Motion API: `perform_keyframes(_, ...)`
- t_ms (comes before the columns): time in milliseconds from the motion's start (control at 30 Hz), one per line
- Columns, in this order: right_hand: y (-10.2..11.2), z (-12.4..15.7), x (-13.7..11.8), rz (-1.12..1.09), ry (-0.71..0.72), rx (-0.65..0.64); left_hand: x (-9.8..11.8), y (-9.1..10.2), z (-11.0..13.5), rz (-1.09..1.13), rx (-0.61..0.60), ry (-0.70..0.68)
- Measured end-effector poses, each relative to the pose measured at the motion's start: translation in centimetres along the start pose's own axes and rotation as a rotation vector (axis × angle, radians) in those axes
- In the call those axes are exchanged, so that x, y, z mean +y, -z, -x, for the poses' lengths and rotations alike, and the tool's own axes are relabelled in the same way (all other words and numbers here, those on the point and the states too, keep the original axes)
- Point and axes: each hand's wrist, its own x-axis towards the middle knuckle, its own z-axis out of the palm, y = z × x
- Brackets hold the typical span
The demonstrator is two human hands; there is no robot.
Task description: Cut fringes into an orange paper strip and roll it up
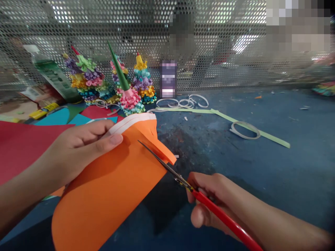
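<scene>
My left hand (89, 146) pinches a large sheet of orange paper (112, 188) near its upper edge, thumb on top. A white strip (133, 120) runs along that curved edge. In my right hand (211, 198) is a pair of scissors (209, 205) with a long red handle. Their blades reach into the orange paper from the right, where a narrow flap (162, 148) is partly cut free and folds away. Part of the lower blade is hidden by the paper.
Several curled-paper cones (129, 99) stand at the back beside a green bottle (52, 73). Red paper (26, 146) and blue paper (53, 118) lie left, near a yellow glue tube (44, 111). A pale green strip (248, 130) and white curls (183, 103) lie right. A perforated metal panel (146, 21) closes the back.
</scene>
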Motion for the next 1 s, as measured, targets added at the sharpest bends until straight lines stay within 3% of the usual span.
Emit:
perform_keyframes(133,-0.4,-0.4,-0.3,-0.110,-0.113,-0.035,-0.1,0.2,0.0,0.074,-0.043,0.049)
perform_keyframes(300,-0.5,-0.2,0.6,0.055,0.060,-0.016,-0.4,0.3,0.1,0.097,-0.083,0.065)
perform_keyframes(433,-0.5,0.0,0.8,0.087,0.098,-0.040,-0.2,-0.4,0.3,0.121,-0.208,0.026)
perform_keyframes(733,-0.8,-0.3,0.5,-0.209,0.047,-0.081,-0.1,-0.9,0.6,0.120,-0.221,-0.003)
perform_keyframes(867,-0.6,-0.4,0.3,-0.144,0.047,-0.039,-0.1,-0.6,0.4,0.207,-0.318,0.129)
perform_keyframes(1000,-0.2,-0.4,0.6,0.090,0.113,0.036,-0.4,-0.2,-0.1,0.175,-0.400,0.248)
